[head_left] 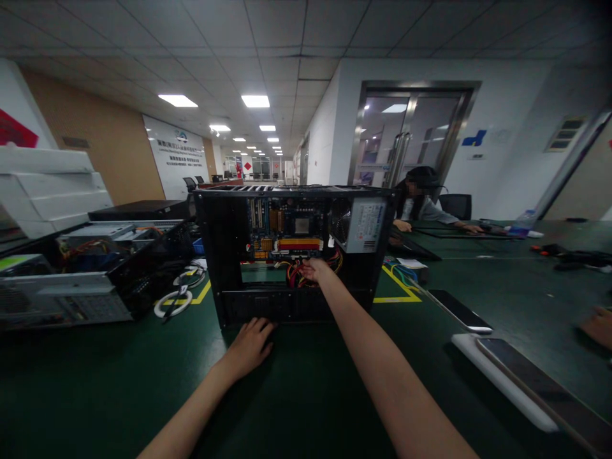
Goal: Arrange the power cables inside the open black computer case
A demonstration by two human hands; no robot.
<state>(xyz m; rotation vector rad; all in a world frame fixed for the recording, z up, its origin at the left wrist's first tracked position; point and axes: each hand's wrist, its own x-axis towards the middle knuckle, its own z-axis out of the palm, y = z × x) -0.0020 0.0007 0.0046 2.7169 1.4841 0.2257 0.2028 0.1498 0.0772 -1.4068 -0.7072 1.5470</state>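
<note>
Desktop computer case [258, 306], black, open-sided, standing upright on green tabletop [296, 389], directly ahead. Within: motherboard [313, 213], upper middle; power supply unit [368, 223], upper right; multicoloured cable bundle [292, 276], below the motherboard. Right hand [313, 270]: reaching inside, at the cable bundle; whether clamped on wires or merely touching, not discernible. Left hand [248, 347]: fingers slightly apart, lying on the tabletop at the case's lower edge. Far left: second computer case [81, 299], opened, innards exposed. Right: smartphone [459, 310], lying flat.
</note>
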